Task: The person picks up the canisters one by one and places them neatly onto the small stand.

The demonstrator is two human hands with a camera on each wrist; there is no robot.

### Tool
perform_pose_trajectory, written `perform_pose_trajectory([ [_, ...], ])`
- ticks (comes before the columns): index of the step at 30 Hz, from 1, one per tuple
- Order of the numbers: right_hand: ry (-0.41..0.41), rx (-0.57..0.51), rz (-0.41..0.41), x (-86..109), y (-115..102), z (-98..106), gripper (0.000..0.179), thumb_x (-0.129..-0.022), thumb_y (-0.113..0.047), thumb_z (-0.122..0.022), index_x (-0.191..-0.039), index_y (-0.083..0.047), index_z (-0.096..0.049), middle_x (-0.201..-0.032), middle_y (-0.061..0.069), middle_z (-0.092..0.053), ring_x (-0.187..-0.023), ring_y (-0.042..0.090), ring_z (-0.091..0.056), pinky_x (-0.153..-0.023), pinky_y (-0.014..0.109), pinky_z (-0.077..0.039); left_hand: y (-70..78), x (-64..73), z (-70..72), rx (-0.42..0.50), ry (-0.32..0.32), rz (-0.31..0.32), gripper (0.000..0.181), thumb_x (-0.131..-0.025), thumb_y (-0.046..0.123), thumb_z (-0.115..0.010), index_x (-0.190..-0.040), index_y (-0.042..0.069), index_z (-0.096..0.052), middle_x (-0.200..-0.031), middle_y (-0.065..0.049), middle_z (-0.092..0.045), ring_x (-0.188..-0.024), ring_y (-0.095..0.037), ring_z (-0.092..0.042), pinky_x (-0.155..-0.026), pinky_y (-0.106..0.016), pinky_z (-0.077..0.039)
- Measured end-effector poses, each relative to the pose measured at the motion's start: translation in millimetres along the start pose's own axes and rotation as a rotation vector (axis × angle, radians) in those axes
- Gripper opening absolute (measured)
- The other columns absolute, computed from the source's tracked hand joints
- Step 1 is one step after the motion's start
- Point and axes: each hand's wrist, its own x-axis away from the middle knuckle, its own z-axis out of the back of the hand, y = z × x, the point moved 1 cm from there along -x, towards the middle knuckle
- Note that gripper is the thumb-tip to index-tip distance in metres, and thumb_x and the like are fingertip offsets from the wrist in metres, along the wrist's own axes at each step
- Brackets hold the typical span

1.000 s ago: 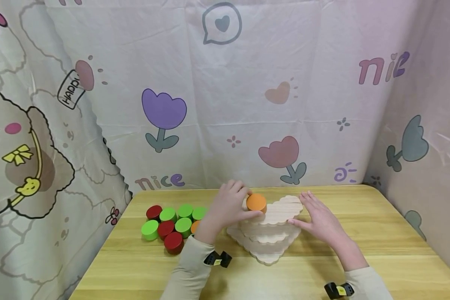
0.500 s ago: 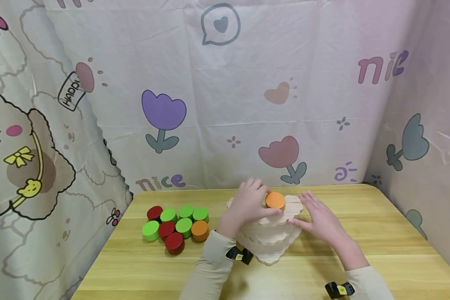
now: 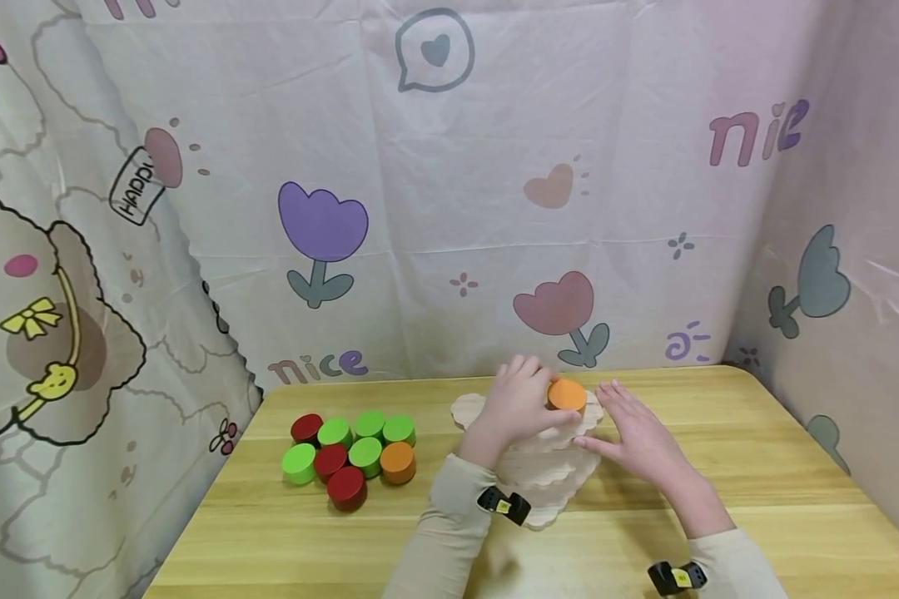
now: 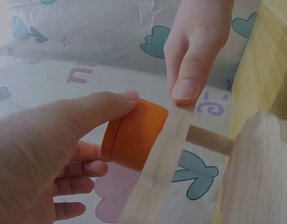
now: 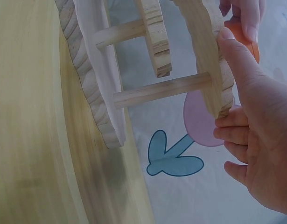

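My left hand pinches an orange round block between thumb and fingers. The block's flat base is right at the top tier of a pale wooden stand, near its right end. The stand has scalloped tiers, with round wooden posts showing between them in the right wrist view. At the right corner, my right hand holds the top tier, its thumb on one side and its fingers along another edge. My left forearm and hand hide part of the tiers.
On the wooden table, left of the stand, several round blocks sit grouped: green, dark red and one orange block. A printed cloth hangs behind the table's back edge and along the sides.
My left hand has carried the orange block rightward along the top tier to near its right end. The right hand has stayed at the corner. The table's orange block now shows fully.
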Motion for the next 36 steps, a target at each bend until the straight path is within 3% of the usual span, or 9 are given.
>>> perform_pose_trajectory([
  [16,-0.009,-0.008,-0.017,0.3,-1.3,0.3,0.095,-0.081,-0.061,-0.066,-0.144,0.005,-0.04,-0.153,0.025,-0.034,-0.144,0.044,-0.026,-0.115,0.058,-0.024,12.3,-15.3,-9.8,0.03,-0.054,0.081,0.062,-0.084,0.068,-0.058,-0.129,0.025,-0.061,-0.12,0.006,-0.056,-0.106,-0.012,-0.045,-0.09,-0.027,-0.038],
  [27,-0.009,-0.021,-0.027,0.8,-1.1,1.2,0.096,-0.081,-0.063,-0.065,-0.145,0.003,-0.039,-0.154,0.026,-0.033,-0.144,0.044,-0.025,-0.114,0.059,-0.024,16.5,-19.1,-8.7,0.015,-0.062,0.077,0.062,-0.086,0.067,-0.056,-0.13,0.023,-0.06,-0.118,0.007,-0.054,-0.107,-0.013,-0.044,-0.089,-0.028,-0.038],
  [36,0.001,-0.021,-0.018,0.8,-1.0,0.7,0.095,-0.081,-0.062,-0.066,-0.144,0.004,-0.041,-0.153,0.026,-0.034,-0.144,0.045,-0.027,-0.114,0.06,-0.025,13.3,-12.6,-8.8,0.04,-0.036,0.072,0.069,-0.084,0.068,-0.059,-0.137,0.023,-0.055,-0.125,0.006,-0.054,-0.113,-0.014,-0.045,-0.094,-0.03,-0.039],
])
